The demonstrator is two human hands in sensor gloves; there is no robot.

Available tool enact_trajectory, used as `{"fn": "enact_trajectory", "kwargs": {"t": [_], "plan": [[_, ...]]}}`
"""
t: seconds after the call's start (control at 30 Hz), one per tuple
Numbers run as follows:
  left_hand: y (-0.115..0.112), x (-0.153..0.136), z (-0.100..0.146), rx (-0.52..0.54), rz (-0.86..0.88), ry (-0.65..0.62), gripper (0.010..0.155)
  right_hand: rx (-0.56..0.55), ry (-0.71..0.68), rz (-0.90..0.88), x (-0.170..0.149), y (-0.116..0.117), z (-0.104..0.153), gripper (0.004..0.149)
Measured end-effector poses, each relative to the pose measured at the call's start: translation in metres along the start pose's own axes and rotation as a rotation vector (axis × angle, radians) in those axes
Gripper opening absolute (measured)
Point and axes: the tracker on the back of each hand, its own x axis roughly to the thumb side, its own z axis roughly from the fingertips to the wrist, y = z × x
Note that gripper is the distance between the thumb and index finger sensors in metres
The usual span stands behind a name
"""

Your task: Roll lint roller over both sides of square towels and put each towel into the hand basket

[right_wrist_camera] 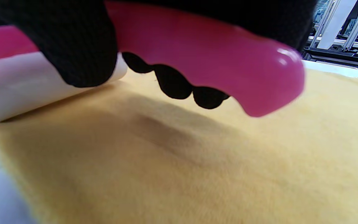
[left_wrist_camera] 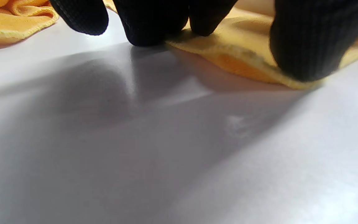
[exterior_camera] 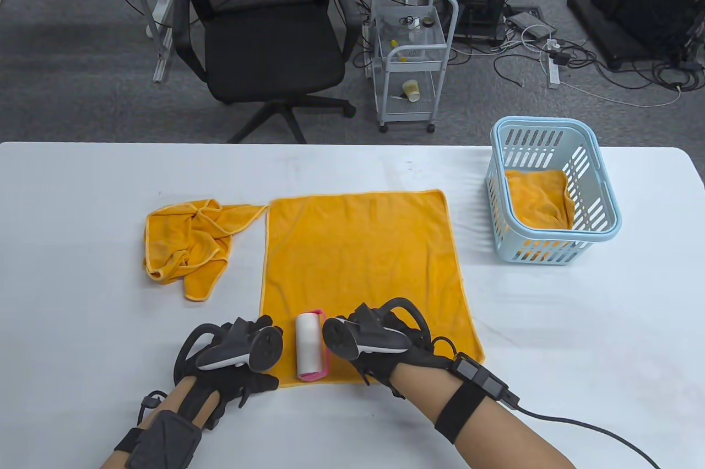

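Observation:
An orange square towel (exterior_camera: 358,265) lies spread flat in the middle of the white table. A lint roller (exterior_camera: 309,345) with a white roll and pink frame rests on the towel's near left corner. My right hand (exterior_camera: 380,345) grips its pink handle (right_wrist_camera: 204,59), fingers curled around it. My left hand (exterior_camera: 248,359) presses straight fingertips (left_wrist_camera: 154,28) onto the towel's near left edge (left_wrist_camera: 244,59). A second orange towel (exterior_camera: 193,243) lies crumpled to the left. A light blue hand basket (exterior_camera: 551,199) at the right holds another orange towel (exterior_camera: 540,199).
The white table (exterior_camera: 578,325) has bare surface on the right and near left. Beyond its far edge stand a black office chair (exterior_camera: 259,33), a white wire cart (exterior_camera: 410,61) and floor cables. A cable runs from my right wrist strap (exterior_camera: 484,381).

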Motion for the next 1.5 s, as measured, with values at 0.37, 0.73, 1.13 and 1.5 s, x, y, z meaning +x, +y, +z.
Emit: {"fn": "enact_trajectory", "kwargs": {"t": [0.37, 0.73, 1.13, 1.5], "plan": [[0.000, 0.000, 0.000, -0.001, -0.004, 0.002, 0.087, 0.290, 0.187, 0.127, -0.091, -0.003, 0.047, 0.059], [0.000, 0.001, 0.000, -0.002, -0.006, 0.001, 0.086, 0.457, 0.343, 0.310, -0.152, -0.013, 0.078, 0.056], [0.000, 0.000, 0.000, 0.002, -0.001, 0.001, 0.086, 0.101, 0.155, -0.016, -0.045, -0.019, -0.035, 0.058], [-0.001, 0.000, 0.000, 0.002, 0.000, 0.001, 0.086, 0.283, 0.334, 0.158, -0.117, -0.014, -0.007, 0.058]]}}
